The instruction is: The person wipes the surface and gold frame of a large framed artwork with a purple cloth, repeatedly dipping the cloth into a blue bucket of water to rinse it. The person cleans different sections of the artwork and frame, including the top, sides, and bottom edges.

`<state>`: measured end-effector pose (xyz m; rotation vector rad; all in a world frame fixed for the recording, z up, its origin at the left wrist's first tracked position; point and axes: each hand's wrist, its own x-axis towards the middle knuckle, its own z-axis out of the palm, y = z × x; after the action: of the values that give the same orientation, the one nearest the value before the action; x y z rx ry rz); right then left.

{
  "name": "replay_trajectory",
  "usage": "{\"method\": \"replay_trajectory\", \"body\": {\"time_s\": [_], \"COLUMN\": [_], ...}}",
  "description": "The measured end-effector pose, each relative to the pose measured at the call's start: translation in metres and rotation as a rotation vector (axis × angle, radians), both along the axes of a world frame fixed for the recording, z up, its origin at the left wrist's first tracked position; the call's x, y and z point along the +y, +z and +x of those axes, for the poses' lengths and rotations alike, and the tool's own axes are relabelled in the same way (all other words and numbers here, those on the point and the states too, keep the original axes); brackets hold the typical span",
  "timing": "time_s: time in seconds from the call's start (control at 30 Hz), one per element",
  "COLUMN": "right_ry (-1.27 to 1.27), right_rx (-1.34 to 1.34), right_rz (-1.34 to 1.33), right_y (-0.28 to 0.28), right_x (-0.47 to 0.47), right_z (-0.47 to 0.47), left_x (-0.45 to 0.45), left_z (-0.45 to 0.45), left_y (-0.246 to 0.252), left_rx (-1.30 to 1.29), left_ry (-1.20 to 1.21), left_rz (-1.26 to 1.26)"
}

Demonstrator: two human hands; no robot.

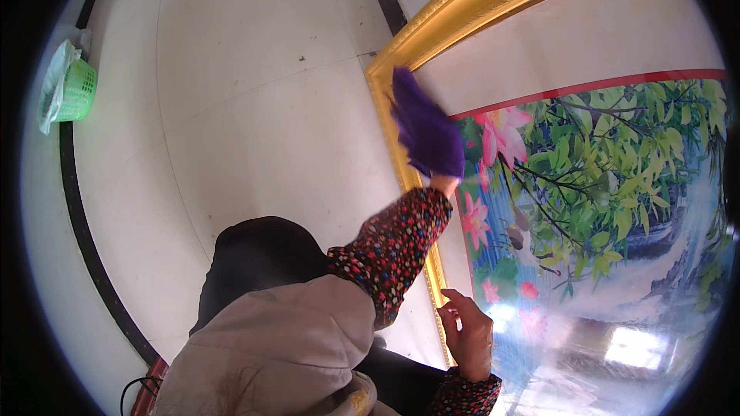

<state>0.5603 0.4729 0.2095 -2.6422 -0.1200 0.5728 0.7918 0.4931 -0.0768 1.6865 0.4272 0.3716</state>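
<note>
My left hand is at the end of a flowered sleeve, reaching over the frame's corner with a purple cloth. The cloth hides most of its fingers and is blurred. Under it runs a gold picture frame with a raised moulded pattern. Inside lies a glossy picture of pink lotus flowers, green leaves, a bird and falling water, with a red border and a pale margin. Close to the frame's near side, my right hand hovers or rests with bent fingers apart and nothing in them. Whether it touches the frame I cannot tell.
Pale floor tiles spread to the left, with small dark specks and dark border strips. A green plastic basket with a white plastic bag stands at the far left. At the lower left are a reddish-brown object and a black cable.
</note>
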Motion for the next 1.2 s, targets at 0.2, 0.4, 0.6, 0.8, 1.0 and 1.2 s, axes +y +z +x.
{"method": "replay_trajectory", "body": {"time_s": [0.2, 0.4, 0.6, 0.8, 1.0, 1.2], "right_ry": [0.016, 0.001, 0.029, 0.006, 0.014, 0.011], "right_rx": [-0.036, -0.047, -0.045, -0.050, -0.055, -0.145], "right_rz": [0.008, 0.028, -0.040, -0.007, 0.004, -0.005], "right_y": [-0.005, -0.006, 0.005, 0.004, 0.000, 0.002], "right_x": [0.007, 0.007, 0.010, 0.007, 0.013, 0.016], "right_z": [-0.006, -0.001, -0.006, -0.004, 0.001, 0.005], "left_x": [-0.059, -0.082, -0.077, -0.050, -0.078, -0.115], "left_z": [-0.092, -0.102, -0.044, 0.045, -0.069, -0.200], "left_y": [-0.006, -0.011, -0.040, -0.061, -0.023, 0.041], "left_rx": [0.103, 0.131, 0.095, 0.051, 0.117, 0.268], "left_ry": [-0.132, -0.163, -0.115, -0.088, -0.189, -0.499], "left_rz": [-0.124, -0.164, -0.106, -0.079, -0.231, -0.626]}}
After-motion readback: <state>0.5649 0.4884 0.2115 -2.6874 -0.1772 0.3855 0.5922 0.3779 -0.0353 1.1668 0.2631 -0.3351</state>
